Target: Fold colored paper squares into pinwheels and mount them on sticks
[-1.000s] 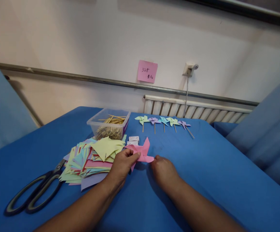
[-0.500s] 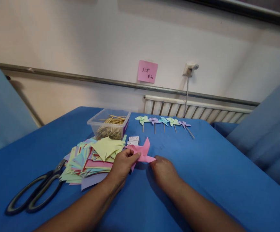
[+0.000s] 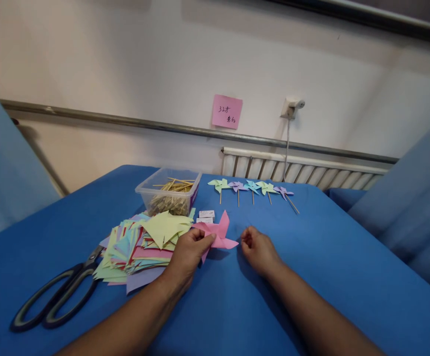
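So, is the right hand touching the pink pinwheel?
No, the right hand sits just clear of the pink pinwheel, which only the left hand holds.

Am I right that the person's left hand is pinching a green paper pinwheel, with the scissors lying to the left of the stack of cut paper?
Not quite: the paper pinwheel pinched by the left hand is pink, not green, as the head view shows. The rest holds: the scissors lie to the left of the stack of cut paper.
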Motion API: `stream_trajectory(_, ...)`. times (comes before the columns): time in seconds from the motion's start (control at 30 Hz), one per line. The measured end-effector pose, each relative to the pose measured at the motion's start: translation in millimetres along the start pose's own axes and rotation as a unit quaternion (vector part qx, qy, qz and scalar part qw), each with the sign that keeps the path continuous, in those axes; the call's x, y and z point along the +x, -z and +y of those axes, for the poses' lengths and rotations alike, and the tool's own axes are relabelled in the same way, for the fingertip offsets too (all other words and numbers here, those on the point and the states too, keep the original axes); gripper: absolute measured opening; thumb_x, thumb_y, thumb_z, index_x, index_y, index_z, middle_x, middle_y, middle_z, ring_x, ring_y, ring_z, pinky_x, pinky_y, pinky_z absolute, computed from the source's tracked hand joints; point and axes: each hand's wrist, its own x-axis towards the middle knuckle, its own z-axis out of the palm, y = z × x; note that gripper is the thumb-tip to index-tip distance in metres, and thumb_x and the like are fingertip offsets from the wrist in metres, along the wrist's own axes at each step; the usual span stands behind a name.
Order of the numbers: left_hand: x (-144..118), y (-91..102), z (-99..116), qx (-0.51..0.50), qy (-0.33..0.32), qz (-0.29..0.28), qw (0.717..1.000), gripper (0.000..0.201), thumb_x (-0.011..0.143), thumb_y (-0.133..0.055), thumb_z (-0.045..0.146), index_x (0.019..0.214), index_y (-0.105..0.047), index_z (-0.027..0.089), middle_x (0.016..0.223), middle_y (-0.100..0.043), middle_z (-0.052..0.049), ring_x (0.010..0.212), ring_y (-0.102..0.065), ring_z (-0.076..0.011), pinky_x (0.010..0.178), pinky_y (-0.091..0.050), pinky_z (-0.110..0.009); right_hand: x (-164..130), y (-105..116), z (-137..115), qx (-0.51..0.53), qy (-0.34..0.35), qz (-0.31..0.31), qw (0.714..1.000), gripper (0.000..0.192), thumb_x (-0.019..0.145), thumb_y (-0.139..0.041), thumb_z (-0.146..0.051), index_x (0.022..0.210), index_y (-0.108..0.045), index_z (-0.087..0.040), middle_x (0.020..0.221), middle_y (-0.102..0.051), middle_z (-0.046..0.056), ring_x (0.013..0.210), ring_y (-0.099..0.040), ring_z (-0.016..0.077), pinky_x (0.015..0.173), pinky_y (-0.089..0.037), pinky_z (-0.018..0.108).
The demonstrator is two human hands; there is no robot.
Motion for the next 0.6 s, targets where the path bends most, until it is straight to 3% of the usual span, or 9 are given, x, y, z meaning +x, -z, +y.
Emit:
stream_trajectory(0.13,2.8,0.4,-3.7,0.018,-0.006,-0.003,1.000,0.029,0.061,-0.068,0.040,0.055,-0.049,0.018,0.046,-0.046,0.007,0.044,-0.039,-0.0087,0.044,-0.028,-0.020,1.0,5.5,-2.6,0.108,0.011,0.019,0.994,0.012,0.081,-0.046,-0.021,0.087,-0.055,-0.017,0.079,-0.066,0.004,0.070,-0.062,0.0141,0.063,-0.045,0.023)
stream_trajectory(0.27,4.0,-0.3,-5.6,0.053,-0.018,0.005,0.998,0.030,0.059,-0.068,0.039,0.053,-0.048,0.018,0.045,-0.044,0.007,0.042,-0.037,-0.0083,0.044,-0.027,-0.021,-11.7,4.2,-20.9,0.263,0.070,0.010,0.962,0.009,0.081,-0.050,-0.024,0.086,-0.055,-0.017,0.076,-0.065,0.003,0.072,-0.062,0.0140,0.068,-0.048,0.024)
stream_trajectory(0.47,-0.1,-4.1,-6.1,0.084,-0.036,0.001,0.996,0.030,0.060,-0.067,0.039,0.054,-0.046,0.019,0.046,-0.039,0.009,0.044,-0.034,-0.0081,0.046,-0.027,-0.021,-24.8,-5.8,-31.1,0.209,0.121,-0.002,0.970,0.008,0.080,-0.054,-0.020,0.082,-0.062,-0.018,0.070,-0.064,0.000,0.064,-0.059,0.0126,0.063,-0.046,0.023)
stream_trajectory(0.6,-0.8,-5.4,-7.0,0.110,-0.056,-0.006,0.992,0.029,0.061,-0.066,0.039,0.055,-0.048,0.018,0.049,-0.041,0.008,0.047,-0.036,-0.0087,0.048,-0.029,-0.021,-25.8,-4.1,-33.7,0.181,0.177,0.007,0.967,0.013,0.078,-0.055,-0.014,0.080,-0.067,-0.020,0.078,-0.065,0.001,0.071,-0.059,0.0136,0.067,-0.046,0.024)
